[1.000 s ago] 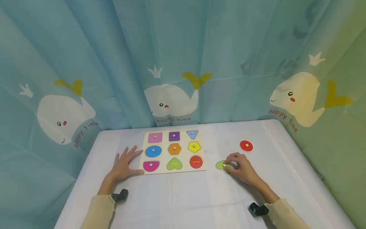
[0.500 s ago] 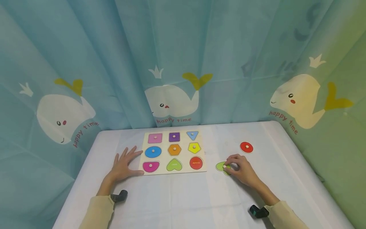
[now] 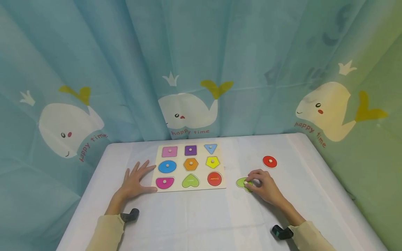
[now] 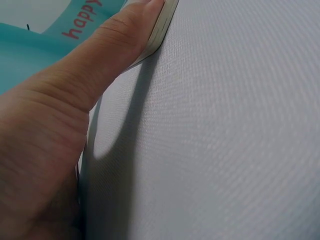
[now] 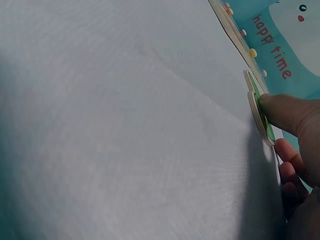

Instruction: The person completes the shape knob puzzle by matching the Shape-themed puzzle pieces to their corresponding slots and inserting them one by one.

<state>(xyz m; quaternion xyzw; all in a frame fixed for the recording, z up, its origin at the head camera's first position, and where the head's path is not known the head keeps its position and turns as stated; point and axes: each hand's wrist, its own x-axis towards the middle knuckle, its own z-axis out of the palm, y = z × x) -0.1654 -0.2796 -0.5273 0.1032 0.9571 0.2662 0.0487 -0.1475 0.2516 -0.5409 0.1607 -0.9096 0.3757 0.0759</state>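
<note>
My right hand pinches the white knob of a green heart puzzle piece between thumb and index finger, just right of the puzzle board. In the right wrist view the heart piece shows edge-on under the thumb. Fingers spread, my left hand rests at the board's left edge, its thumb against the near corner. The board carries several knobbed shapes in their places. The green heart slot and the red circle slot in the near row hold no piece.
A red circle piece with a white knob lies on the white-covered table, beyond my right hand. Blue-green curtains with whale prints hang behind the table and at its sides. Each wrist wears a small black camera.
Both hands, the board and the pieces stay in place; the right hand keeps its pinch on the heart piece's knob. The head view shifts very slightly.
</note>
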